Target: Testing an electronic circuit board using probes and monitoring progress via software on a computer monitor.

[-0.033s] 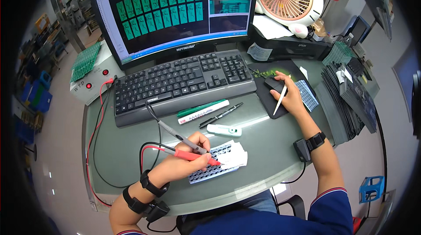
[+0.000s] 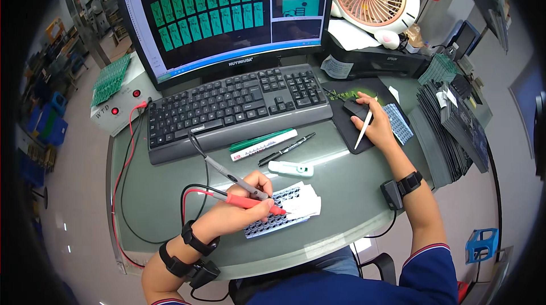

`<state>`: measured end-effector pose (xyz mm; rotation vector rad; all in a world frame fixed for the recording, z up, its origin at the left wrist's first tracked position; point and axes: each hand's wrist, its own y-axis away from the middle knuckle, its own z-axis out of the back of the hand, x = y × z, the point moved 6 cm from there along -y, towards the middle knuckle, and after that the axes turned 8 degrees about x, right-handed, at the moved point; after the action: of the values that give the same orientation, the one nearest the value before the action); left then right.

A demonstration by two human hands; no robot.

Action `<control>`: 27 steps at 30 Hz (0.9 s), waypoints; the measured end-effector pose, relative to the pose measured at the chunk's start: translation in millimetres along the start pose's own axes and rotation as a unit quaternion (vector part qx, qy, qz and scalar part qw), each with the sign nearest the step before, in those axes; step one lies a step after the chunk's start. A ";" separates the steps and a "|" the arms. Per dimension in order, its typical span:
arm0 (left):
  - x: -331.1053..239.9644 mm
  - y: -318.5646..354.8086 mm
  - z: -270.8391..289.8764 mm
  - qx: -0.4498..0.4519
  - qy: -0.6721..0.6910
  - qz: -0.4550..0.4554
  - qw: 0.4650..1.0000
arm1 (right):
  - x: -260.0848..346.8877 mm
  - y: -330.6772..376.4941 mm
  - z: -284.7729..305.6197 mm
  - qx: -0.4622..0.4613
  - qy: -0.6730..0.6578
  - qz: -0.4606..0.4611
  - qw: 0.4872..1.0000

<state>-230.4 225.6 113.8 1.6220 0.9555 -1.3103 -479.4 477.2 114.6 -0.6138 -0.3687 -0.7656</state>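
Left hand (image 2: pixel 242 209) grips red probe (image 2: pixel 250 202) and grey probe (image 2: pixel 236 180) over board (image 2: pixel 284 214). Right hand (image 2: pixel 372 126) rests curled on mouse (image 2: pixel 354 108), pinching white stick (image 2: pixel 363 128).

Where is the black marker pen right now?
In the head view, the black marker pen lies mid-desk, just in front of the keyboard, between the green-and-white tube and the small white device.

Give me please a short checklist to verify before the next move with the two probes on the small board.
1. Left hand holds both probes, the red probe and the grey probe: ok.
2. Probe tips touch the right spots on the small board: cannot tell, too small.
3. Board lies flat on the table: ok.
4. Right hand rests on the mouse: ok.
5. Red wire runs free, not caught under the keyboard: ok.
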 end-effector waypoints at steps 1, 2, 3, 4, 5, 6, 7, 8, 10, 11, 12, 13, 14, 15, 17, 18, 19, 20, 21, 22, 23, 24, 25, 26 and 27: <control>-0.9 -0.9 0.7 0.001 0.000 0.006 1.000 | -1.4 -0.3 -0.1 0.000 0.000 -0.001 1.000; -0.9 -1.8 1.6 0.002 -0.001 0.011 1.000 | -2.8 -0.7 0.5 -0.002 -0.005 0.002 1.000; 0.2 -3.3 3.3 0.002 -0.001 0.011 1.000 | -3.9 -1.6 1.3 -0.004 -0.009 0.005 1.000; 1.3 -4.3 4.2 0.007 -0.003 0.003 1.000 | -4.4 -2.2 1.1 -0.004 -0.010 0.006 1.000; 1.1 -5.0 5.2 0.012 -0.005 -0.005 1.000 | -4.1 -3.5 1.1 -0.003 -0.005 0.009 1.000; -0.1 -5.2 6.8 0.011 -0.007 -0.006 1.000 | -2.7 -5.6 1.3 -0.002 0.001 0.014 1.000; -0.2 -4.0 7.6 0.008 -0.013 -0.004 1.000 | -0.7 -5.7 1.0 -0.003 0.000 0.015 1.000; -1.4 -2.8 8.5 0.005 -0.020 -0.002 1.000 | 0.9 -6.0 1.9 -0.006 -0.007 0.003 1.000; -2.9 -1.1 3.9 0.010 -0.018 -0.001 1.000 | 2.0 -4.2 8.1 -0.025 -0.001 0.000 1.000; -3.1 -2.5 2.7 0.015 -0.014 0.001 1.000 | -5.9 -0.6 9.2 -0.042 0.011 0.010 0.999; -1.1 -5.3 0.2 0.027 0.006 0.000 1.000 | -17.9 4.1 9.3 -0.056 0.030 0.018 0.998; 1.7 -5.9 -0.7 0.029 0.024 0.005 0.999 | -18.6 6.9 9.2 -0.061 0.047 0.011 0.997; 2.3 0.3 -0.3 0.022 0.019 0.013 1.000 | -14.4 4.5 2.6 -0.055 0.038 0.004 0.998; 2.8 1.8 -0.8 0.024 0.018 0.018 0.999 | -11.6 5.4 2.5 -0.061 0.047 0.012 0.997; -3.8 3.4 -6.3 0.018 0.027 0.023 0.999 | -5.3 7.9 3.7 -0.039 0.027 0.006 0.999; -1.2 2.6 -4.7 0.021 0.023 0.021 0.999 | -1.4 6.5 4.2 -0.034 0.027 0.017 0.999; -2.9 2.1 -4.1 0.016 0.021 0.019 0.999 | 3.0 7.2 4.7 -0.026 0.027 0.024 0.999; -3.6 2.0 -3.8 0.018 0.017 0.023 0.999 | 9.4 6.3 6.3 -0.025 0.017 0.017 0.999; -3.7 1.9 -3.6 0.019 0.014 0.027 0.999 | 12.2 5.3 5.2 -0.023 0.014 0.023 0.999; -8.4 2.0 -3.6 0.013 0.014 0.013 1.000 | 12.7 3.7 7.3 -0.023 0.020 0.019 0.999; -6.2 1.8 -2.0 0.006 0.013 0.010 1.000 | 11.2 2.5 7.9 -0.021 0.026 0.015 0.999; 0.2 0.5 -0.8 0.013 0.009 0.008 1.000 | 10.1 2.8 8.0 -0.031 0.040 0.035 0.998; 3.5 -2.6 0.1 0.021 0.003 0.006 1.000 | 9.8 3.0 9.6 -0.028 0.036 0.021 0.999; 2.0 -2.6 1.2 0.021 -0.003 0.004 1.000 | 7.3 1.6 8.2 -0.032 0.027 0.021 0.999; -0.2 -2.0 0.2 0.025 0.002 -0.011 1.000 | 3.8 1.8 6.6 -0.036 0.018 0.020 0.999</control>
<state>-232.4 226.1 113.8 1.6559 0.9521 -1.3563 -476.2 480.4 121.0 -0.6717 -0.2957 -0.7535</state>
